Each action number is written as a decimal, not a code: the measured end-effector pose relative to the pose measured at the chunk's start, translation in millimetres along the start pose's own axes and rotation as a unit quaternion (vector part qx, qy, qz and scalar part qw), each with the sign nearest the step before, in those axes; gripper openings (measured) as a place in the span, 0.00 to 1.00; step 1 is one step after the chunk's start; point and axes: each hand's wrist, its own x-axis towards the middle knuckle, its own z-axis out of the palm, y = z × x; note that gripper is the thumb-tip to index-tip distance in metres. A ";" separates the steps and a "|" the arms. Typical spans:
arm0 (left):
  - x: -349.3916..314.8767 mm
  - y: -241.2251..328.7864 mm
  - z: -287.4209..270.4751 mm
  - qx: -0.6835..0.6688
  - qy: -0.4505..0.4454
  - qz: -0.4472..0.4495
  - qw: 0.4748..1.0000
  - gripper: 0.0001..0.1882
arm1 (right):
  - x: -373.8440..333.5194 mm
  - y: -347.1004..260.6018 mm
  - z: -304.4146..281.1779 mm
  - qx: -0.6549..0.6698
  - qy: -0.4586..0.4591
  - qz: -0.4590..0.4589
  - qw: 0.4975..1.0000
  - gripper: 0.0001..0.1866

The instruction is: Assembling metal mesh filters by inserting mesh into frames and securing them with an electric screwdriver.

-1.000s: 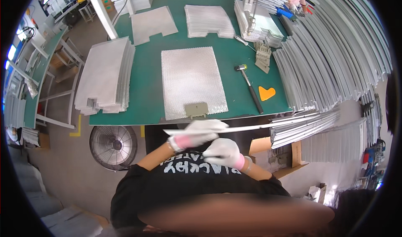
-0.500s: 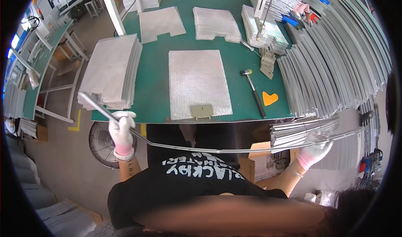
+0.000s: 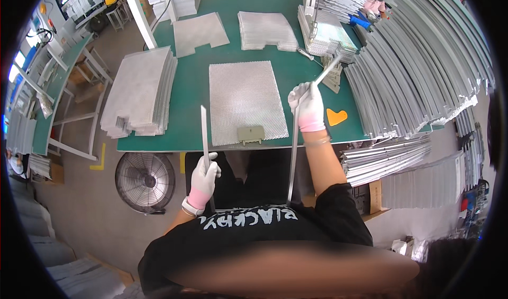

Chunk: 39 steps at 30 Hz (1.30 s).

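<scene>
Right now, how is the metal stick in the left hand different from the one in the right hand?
The strip in the left hand is one straight bar; the strip in the right hand is longer and bent. The straight bar points up toward the mesh sheet, while the bent strip runs from chest level up over the green table. Both are thin, silvery metal.

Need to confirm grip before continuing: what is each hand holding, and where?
One bent metal strip: left hand grips one arm's lower part, right hand its upper bend.
</scene>
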 end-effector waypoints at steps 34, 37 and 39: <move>163.5 -69.7 184.6 -0.290 -0.163 0.083 0.939 0.09 | -138.4 47.1 -47.7 -0.429 -0.015 0.064 0.901 0.31; 145.8 -37.0 198.6 -0.469 -0.102 -0.092 0.873 0.08 | -140.6 49.3 -52.1 -0.479 0.007 0.015 0.878 0.31; 148.4 -35.3 198.7 -0.468 -0.100 -0.104 0.872 0.07 | -139.9 52.5 -56.0 -0.480 0.009 0.011 0.877 0.31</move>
